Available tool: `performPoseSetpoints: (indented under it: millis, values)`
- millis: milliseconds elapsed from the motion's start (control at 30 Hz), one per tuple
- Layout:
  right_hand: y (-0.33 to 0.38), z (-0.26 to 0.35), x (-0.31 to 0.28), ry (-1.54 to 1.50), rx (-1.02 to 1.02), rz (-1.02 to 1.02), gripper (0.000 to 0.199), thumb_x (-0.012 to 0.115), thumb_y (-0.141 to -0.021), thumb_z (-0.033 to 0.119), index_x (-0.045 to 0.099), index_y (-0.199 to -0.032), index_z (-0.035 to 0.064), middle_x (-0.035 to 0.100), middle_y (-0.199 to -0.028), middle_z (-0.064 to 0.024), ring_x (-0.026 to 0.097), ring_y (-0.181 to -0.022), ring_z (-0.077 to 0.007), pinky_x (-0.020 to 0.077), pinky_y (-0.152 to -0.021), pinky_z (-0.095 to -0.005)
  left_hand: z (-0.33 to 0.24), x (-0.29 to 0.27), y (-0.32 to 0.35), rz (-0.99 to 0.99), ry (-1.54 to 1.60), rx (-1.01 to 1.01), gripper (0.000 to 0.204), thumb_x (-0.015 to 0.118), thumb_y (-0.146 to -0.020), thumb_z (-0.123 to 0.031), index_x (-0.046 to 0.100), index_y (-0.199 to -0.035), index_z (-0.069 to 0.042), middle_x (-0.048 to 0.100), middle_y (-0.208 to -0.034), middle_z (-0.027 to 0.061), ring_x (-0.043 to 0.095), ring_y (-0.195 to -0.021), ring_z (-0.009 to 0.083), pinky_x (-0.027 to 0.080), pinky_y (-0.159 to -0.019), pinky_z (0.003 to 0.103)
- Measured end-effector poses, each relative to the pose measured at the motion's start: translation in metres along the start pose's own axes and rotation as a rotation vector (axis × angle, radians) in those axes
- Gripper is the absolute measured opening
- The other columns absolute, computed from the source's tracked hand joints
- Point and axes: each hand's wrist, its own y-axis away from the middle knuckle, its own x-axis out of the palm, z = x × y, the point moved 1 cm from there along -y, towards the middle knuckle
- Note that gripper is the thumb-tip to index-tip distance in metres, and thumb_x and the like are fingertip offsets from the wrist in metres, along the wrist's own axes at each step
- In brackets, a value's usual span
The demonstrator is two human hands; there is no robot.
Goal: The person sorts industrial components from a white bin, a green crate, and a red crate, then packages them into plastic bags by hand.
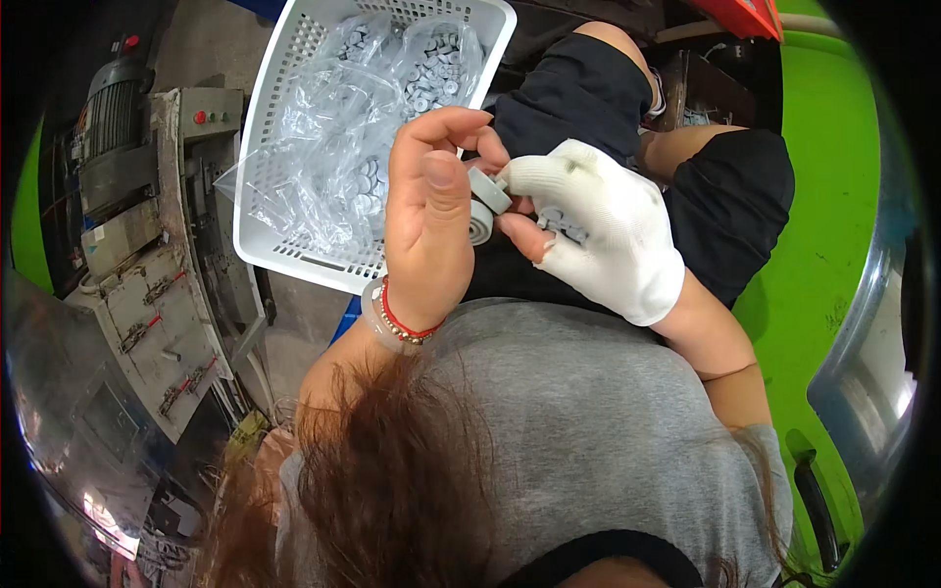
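Over my lap, my bare left hand (pixel 431 211), with bracelets at its wrist, curls its fingers around small grey round plastic parts (pixel 480 222). My right hand (pixel 613 230) wears a white glove with bare fingertips. Its thumb and fingers close in on a grey plastic piece (pixel 489 190) from the other side, at the left hand's fingers. More small light-grey parts (pixel 563 224) show in the hollow of the gloved palm. How the pieces between my fingertips fit together is partly hidden.
A white perforated plastic basket (pixel 257 211) stands at the far left of my hands, holding clear plastic bags (pixel 328 127) with grey round parts (pixel 431 83). Machinery with a motor (pixel 116 108) and a control box (pixel 211 115) is on the left. A bright green surface (pixel 818 196) lies on the right.
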Motion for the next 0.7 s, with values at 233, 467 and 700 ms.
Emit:
performPoseSetpoints:
  millis: [233,467,700]
  values:
    - [-0.005,0.002,-0.014,0.221,-0.091,-0.062,0.029,0.07,-0.066,0.005,0.062,-0.094,0.0094,0.056,-0.073,-0.0043,0.056,-0.057,-0.0183,0.0452,-0.052,-0.0277,-0.003,-0.003,0.006,0.002,0.085,-0.371,0.044,0.042,-0.095,-0.037,0.045,-0.113,0.002,0.053,-0.097,0.0094,0.052,-0.06,0.0108,0.046,-0.048,0.023]
    - [-0.008,0.008,-0.02,-0.045,-0.015,-0.063,0.032,0.071,-0.069,0.003,0.063,-0.099,0.0055,0.058,-0.076,-0.0054,0.056,-0.063,-0.0162,0.0443,-0.056,-0.025,-0.003,-0.008,0.004,0.145,0.627,-0.607,0.051,0.041,-0.094,-0.042,0.047,-0.117,0.003,0.057,-0.098,0.0122,0.044,-0.049,0.0077,0.044,-0.041,0.021]
    - [-0.006,0.008,-0.023,-0.063,-0.037,-0.029,0.03,0.07,-0.071,0.002,0.062,-0.099,0.0032,0.058,-0.076,-0.0055,0.055,-0.064,-0.0155,0.0433,-0.058,-0.0245,-0.006,-0.007,0.004,0.196,0.555,-0.549,0.056,0.042,-0.093,-0.043,0.044,-0.121,0.005,0.057,-0.098,0.0135,0.045,-0.05,0.0071,0.046,-0.043,0.022]
